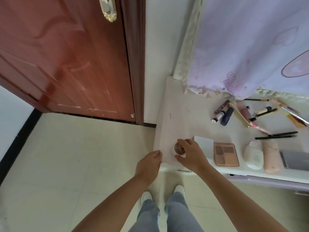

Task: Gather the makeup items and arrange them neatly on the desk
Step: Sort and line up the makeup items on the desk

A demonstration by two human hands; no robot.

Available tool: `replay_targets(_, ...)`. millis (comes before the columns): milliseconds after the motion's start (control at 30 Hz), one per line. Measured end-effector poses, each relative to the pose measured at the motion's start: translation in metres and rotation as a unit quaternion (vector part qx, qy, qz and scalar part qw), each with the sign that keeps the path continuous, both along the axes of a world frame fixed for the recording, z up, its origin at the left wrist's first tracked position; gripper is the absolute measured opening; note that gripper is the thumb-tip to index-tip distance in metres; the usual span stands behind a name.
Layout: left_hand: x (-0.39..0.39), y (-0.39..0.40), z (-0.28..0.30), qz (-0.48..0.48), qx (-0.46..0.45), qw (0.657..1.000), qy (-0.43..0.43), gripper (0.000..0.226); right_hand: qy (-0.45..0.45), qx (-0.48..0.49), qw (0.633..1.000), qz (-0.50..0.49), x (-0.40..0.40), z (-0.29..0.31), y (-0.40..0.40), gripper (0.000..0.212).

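My right hand [192, 154] curls its fingers and thumb round a small round brown compact [179, 148] lying on the white desk [175, 114] near its front left corner. My left hand [148, 163] hangs open just off the desk's left edge, holding nothing. To the right along the front edge lie a white square case [204, 144], a pink eyeshadow palette [225, 154], a white bottle [253, 155], a peach tube [270, 158] and a grey case [296, 159]. Behind them several tubes, lipsticks and pencils [242, 113] lie scattered.
A lilac patterned cloth [250, 47] hangs over the back of the desk. A red-brown door [66, 56] stands to the left. The tiled floor [66, 164] spreads below, with my legs and white shoes [167, 206] at the desk's front corner.
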State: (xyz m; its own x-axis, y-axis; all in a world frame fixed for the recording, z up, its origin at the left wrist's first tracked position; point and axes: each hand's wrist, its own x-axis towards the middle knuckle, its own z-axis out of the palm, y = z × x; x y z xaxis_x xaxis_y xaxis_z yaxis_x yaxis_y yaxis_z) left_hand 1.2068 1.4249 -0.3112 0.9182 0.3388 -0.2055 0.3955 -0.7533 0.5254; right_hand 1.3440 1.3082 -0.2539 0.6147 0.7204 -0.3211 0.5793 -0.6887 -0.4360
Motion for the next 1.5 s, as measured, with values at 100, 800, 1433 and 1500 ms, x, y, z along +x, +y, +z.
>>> replay_targets(100,0.006,0.004,0.01,-0.005,0.011,1.0,-0.018,0.038,0.059,0.019,0.997,-0.055,0.007,0.016,-0.008,0.062)
replay_targets(800,0.115,0.012,0.233,-0.104,0.171,0.914,-0.354,0.052,0.483,0.262,0.804,-0.225,0.062,0.195,0.017,0.056)
replay_targets(1433,0.127,0.01,0.258,-0.166,0.264,0.872,-0.377,0.035,0.544,0.284,0.768,-0.186,0.067,0.216,-0.002,0.056)
replay_targets(1500,0.127,0.012,0.261,-0.18,0.272,0.871,-0.368,0.039,0.543,0.281,0.77,-0.183,0.067,0.219,-0.002,0.056)
